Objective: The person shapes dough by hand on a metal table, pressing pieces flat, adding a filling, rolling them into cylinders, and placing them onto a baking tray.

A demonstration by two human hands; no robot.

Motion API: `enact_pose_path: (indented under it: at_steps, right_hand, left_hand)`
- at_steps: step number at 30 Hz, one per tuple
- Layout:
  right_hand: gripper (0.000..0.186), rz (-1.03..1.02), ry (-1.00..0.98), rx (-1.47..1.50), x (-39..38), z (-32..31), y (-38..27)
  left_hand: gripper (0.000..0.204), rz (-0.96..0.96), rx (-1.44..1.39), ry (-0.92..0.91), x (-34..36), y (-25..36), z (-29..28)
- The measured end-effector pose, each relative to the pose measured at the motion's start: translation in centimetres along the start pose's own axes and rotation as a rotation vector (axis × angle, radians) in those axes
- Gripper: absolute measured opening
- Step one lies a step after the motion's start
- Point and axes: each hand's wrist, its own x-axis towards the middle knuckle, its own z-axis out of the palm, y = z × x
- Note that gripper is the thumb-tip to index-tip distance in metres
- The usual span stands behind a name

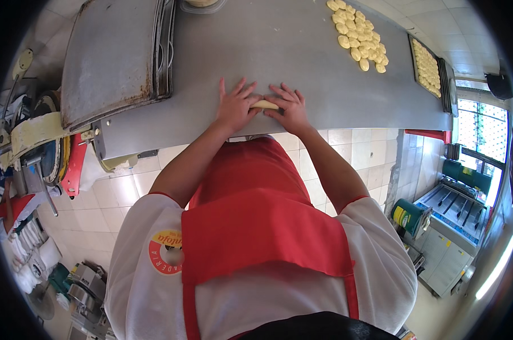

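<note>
A small pale piece of dough [264, 105], drawn out to a short roll, lies on the grey metal table [228, 51] near its front edge. My left hand [235, 109] has the dough's left end between thumb and forefinger, its other fingers spread forward. At the right end, my right hand [291, 111] takes it the same way, thumb nearer me and forefinger beyond. Only the middle of the roll shows; the fingers cover both ends.
Blackened baking trays [112, 56] are stacked at the table's left. Several round dough pieces [359, 35] lie in a cluster at the far right. Beyond them, a tray of dough pieces [426, 67] sits at the right end. A clear tub [202, 4] stands at the far edge.
</note>
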Motion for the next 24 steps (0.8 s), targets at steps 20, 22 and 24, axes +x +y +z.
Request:
enact_pose_path:
  at_steps: [20, 22, 24]
  right_hand:
    - [0.045, 0.015, 0.298, 0.227, -3.1, -0.6, -2.0]
    - [0.046, -0.168, 0.078, 0.316, -1.6, -0.2, -1.4]
    - [0.048, -0.238, -0.052, 0.221, 0.2, -0.1, -1.5]
  left_hand:
    - [0.052, -0.324, -0.462, 0.414, -3.5, 3.4, 0.2]
    - [0.053, -0.036, -0.419, 0.433, -2.4, 2.6, 1.1]
    - [0.052, -0.156, -0.518, 0.122, -1.2, 1.5, -0.6]
